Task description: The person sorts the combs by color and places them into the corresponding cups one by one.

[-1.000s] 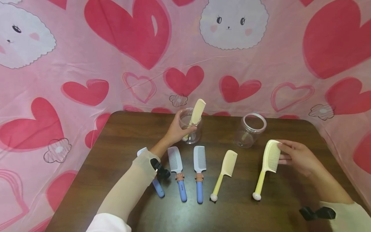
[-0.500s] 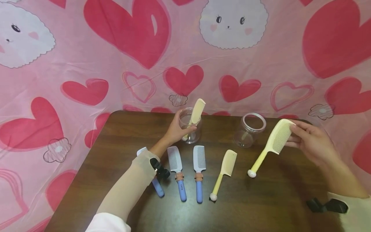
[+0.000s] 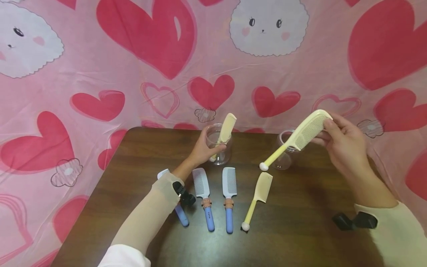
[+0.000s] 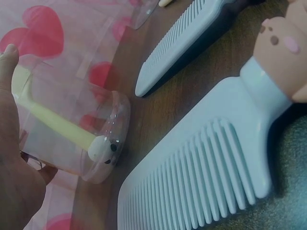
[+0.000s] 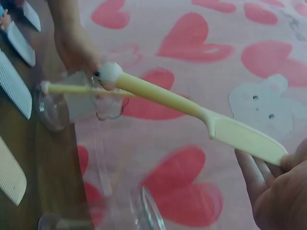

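Observation:
My left hand grips a clear plastic jar round its side at the back of the table. A yellow comb leans in that jar, ball end down and toothed head above the rim. My right hand pinches a second yellow comb by the end of its toothed head, raised off the table. Its handle slants down to the left, with the white ball at the tip. Behind this comb, partly covered by it, stands another clear jar.
A third yellow comb lies on the dark wooden table. To its left lie blue-handled combs, one in the middle, one beside it and one partly under the left forearm. A pink heart-print cloth hangs behind.
My right hand has lifted its yellow comb from the table's right side, up and leftward, to in front of the right jar. The left hand and its jar have stayed put.

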Demonstrator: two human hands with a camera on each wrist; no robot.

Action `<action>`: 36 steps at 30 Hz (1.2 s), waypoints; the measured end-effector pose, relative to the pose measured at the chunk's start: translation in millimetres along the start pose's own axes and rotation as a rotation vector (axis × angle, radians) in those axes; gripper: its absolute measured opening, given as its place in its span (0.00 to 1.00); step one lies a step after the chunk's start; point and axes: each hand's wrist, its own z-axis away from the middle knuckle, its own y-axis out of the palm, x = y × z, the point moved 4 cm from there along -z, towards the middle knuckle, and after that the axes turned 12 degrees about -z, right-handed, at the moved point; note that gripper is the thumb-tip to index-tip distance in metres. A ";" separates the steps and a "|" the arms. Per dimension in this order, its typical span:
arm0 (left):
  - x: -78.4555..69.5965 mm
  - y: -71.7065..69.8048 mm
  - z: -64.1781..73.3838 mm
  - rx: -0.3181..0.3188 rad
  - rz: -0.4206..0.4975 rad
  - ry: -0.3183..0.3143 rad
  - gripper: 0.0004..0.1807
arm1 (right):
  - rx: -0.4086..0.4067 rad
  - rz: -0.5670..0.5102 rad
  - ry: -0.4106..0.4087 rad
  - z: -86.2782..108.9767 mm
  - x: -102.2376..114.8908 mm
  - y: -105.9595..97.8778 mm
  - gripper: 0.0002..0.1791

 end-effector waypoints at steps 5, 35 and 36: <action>0.3 -0.6 0.5 0.000 0.010 0.009 0.46 | -0.078 -0.016 -0.061 -13.0 -7.9 17.1 0.14; -0.2 -0.3 1.0 -0.002 -0.010 0.002 0.47 | -0.182 0.347 0.048 -98.0 -103.1 87.6 0.18; -0.3 -0.3 0.7 -0.003 -0.005 0.007 0.47 | -0.183 0.353 0.053 -98.1 -105.9 88.1 0.18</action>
